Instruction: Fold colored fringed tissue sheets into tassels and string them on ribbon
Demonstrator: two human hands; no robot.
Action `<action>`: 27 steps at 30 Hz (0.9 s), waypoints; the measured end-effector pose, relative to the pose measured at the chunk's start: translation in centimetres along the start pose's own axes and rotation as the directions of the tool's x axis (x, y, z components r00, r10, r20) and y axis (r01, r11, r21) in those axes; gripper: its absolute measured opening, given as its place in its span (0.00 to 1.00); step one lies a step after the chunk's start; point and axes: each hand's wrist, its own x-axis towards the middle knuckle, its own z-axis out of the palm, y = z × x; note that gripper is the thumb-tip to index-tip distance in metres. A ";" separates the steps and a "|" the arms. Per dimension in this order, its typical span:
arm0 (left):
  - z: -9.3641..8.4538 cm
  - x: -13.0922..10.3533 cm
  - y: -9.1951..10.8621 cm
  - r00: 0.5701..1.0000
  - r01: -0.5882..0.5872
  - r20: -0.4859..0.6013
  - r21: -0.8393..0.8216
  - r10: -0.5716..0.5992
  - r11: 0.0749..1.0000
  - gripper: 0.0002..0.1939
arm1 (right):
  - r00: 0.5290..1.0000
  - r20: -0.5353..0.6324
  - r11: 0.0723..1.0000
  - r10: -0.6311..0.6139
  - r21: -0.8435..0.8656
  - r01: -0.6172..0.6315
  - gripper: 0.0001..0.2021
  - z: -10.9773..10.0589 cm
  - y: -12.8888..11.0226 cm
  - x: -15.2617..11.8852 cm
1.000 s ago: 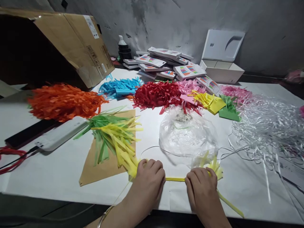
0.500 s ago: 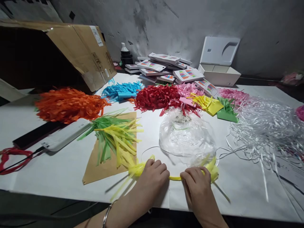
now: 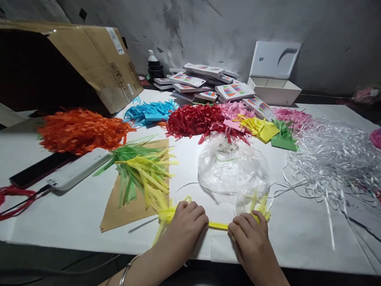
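Between my two hands runs a thin rolled strip of yellow tissue paper (image 3: 218, 225), its fringed tassel ends spreading out on both sides. My left hand (image 3: 189, 226) is closed on the left part of the roll, and my right hand (image 3: 250, 234) grips the right part. Both hands rest low at the table's front edge; the paper under the fingers is hidden. Just beyond my right hand lies a clear plastic bag (image 3: 233, 167). Left of my left hand, green and yellow tissue fringes (image 3: 149, 171) lie across a brown paper sheet (image 3: 116, 216).
Orange (image 3: 83, 129), blue and red fringe piles (image 3: 196, 121) line the back. Flat printed boxes (image 3: 205, 79) are stacked behind them. A cardboard box (image 3: 98, 63) stands back left, an open white box (image 3: 275, 89) back right. White ribbon strands (image 3: 336, 155) spread at right; a white power bank (image 3: 79, 169) lies left.
My hands have moved slightly apart, showing more of the yellow roll between them. The whole view has shifted a little.
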 end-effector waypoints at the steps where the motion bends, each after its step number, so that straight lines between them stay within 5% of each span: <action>1: -0.1 0.1 0.3 0.999 0.042 0.014 -0.002 -0.042 0.999 0.08 | 1.000 -0.003 1.000 0.026 -0.001 -0.026 0.11 0.2 -0.2 0.0; 8: -0.2 1.4 1.1 0.979 0.188 0.061 0.109 -0.195 0.976 0.05 | 0.981 -0.039 0.965 0.190 -0.175 -0.194 0.11 1.1 -1.4 0.1; 16: 0.6 1.4 0.6 0.984 -0.179 0.041 0.294 0.175 0.939 0.10 | 0.994 0.018 0.989 0.104 -0.111 -0.102 0.10 1.0 -1.2 0.0; 20: 1.2 1.9 0.6 0.993 -0.069 0.102 0.118 0.057 0.991 0.09 | 0.998 -0.041 0.996 0.040 -0.076 -0.043 0.09 1.7 -1.7 0.3; 24: -0.3 1.8 0.6 0.987 0.086 0.138 -0.036 -0.081 0.996 0.05 | 0.995 -0.085 0.994 -0.052 -0.096 0.044 0.12 1.5 -2.1 1.1; 27: -2.4 1.0 1.0 0.957 0.265 0.216 -0.384 -0.193 0.884 0.10 | 0.971 -0.153 0.981 -0.183 -0.088 0.171 0.12 -0.3 -2.1 1.7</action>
